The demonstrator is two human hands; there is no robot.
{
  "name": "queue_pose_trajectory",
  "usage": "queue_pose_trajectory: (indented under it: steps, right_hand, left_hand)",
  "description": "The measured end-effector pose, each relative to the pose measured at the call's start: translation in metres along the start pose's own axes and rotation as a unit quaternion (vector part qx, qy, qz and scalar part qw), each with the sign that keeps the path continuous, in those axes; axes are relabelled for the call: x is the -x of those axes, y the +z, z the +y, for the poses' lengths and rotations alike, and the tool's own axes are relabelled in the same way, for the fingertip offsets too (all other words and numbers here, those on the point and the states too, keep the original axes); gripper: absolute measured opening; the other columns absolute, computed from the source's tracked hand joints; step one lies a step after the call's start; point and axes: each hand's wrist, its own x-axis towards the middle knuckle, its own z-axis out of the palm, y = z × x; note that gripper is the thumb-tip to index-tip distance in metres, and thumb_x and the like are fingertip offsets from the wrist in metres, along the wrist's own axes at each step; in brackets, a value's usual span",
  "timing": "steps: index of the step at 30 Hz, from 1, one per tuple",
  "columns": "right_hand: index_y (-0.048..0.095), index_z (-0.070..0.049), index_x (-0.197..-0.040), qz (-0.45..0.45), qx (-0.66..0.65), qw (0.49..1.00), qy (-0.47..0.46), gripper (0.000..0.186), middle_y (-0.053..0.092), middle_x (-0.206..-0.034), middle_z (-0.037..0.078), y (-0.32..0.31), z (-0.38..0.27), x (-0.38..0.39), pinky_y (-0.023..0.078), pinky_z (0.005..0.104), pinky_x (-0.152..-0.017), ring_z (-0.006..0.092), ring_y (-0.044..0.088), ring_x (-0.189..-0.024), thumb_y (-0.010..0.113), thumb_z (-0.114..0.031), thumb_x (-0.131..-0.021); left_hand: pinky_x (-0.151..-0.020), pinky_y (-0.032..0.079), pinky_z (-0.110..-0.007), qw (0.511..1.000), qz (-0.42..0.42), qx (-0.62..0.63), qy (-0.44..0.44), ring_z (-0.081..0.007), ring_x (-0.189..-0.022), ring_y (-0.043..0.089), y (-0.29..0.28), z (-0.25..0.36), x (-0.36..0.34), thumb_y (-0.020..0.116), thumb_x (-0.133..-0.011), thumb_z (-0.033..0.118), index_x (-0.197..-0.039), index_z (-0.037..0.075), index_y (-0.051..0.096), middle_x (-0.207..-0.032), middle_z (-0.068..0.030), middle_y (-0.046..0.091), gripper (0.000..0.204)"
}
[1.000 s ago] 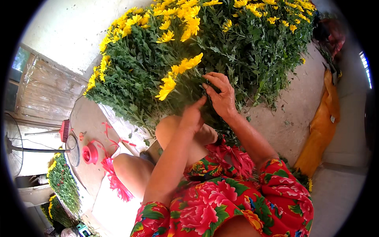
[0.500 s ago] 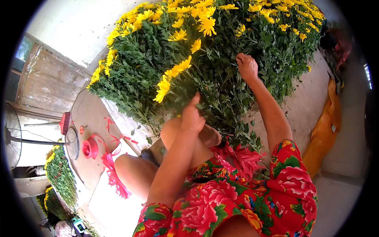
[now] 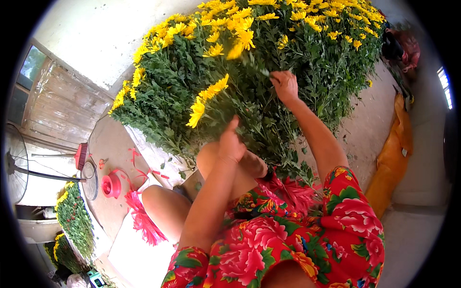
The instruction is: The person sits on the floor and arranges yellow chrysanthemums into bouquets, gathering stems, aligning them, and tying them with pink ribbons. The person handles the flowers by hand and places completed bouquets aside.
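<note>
My left hand (image 3: pixel 232 144) is closed round the stems of a small bunch of yellow chrysanthemums (image 3: pixel 207 98), blooms pointing up and left above my knee. Farther up and to the right, my right hand (image 3: pixel 286 87) pinches a single chrysanthemum stem (image 3: pixel 262 71). Its blurred yellow bloom (image 3: pixel 235 51) leans up and left, apart from the bunch. Behind both hands rises a large heap of cut yellow chrysanthemums (image 3: pixel 312 62) with dense green leaves. The lower ends of the bunch's stems are hidden by my left hand and the leaves.
A pink ribbon spool (image 3: pixel 111 185) with loose ribbon lies on the floor at left, near a red broom (image 3: pixel 80 156) and a standing fan (image 3: pixel 17 163). Pink ribbon strips (image 3: pixel 144 218) hang by my knees. More flowers (image 3: pixel 76 216) lie lower left; an orange cloth (image 3: pixel 391 153) lies right.
My right hand has moved left, toward the bunch, drawing a chrysanthemum stem with it. My left hand has stayed nearly in place with its bunch. The view has shifted slightly.
</note>
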Motion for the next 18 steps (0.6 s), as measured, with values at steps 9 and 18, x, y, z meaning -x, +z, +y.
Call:
queue_pose_trajectory:
  steps: [9, 18]
  right_hand:
    - [0.070, -0.005, -0.106, 0.222, -0.385, 0.896, 0.006, 0.025, 0.074, -0.094, 0.005, -0.244, -0.122, -0.035, 0.053, 0.0202, -0.066, 0.0085, 0.066, -0.076, 0.055, -0.025, -0.104]
    - [0.064, -0.004, -0.131, -0.045, -0.237, 0.963, -0.122, 0.046, 0.069, -0.104, 0.017, -0.114, -0.108, 0.143, 0.055, 0.0354, -0.069, 0.0269, 0.067, -0.075, 0.054, 0.005, -0.087]
  left_hand:
    - [-0.084, 0.051, -0.028, 0.986, -0.121, -0.105, 0.039, -0.0136, -0.113, 0.059, -0.024, 0.000, -0.018, 0.055, -0.100, 0.050, -0.143, 0.015, 0.051, -0.134, -0.0023, 0.058, 0.056]
    - [-0.097, 0.051, -0.038, 0.996, -0.074, -0.046, 0.014, -0.0233, -0.114, 0.061, 0.018, 0.007, 0.007, 0.041, -0.102, 0.061, -0.135, 0.014, 0.056, -0.128, -0.0043, 0.064, 0.060]
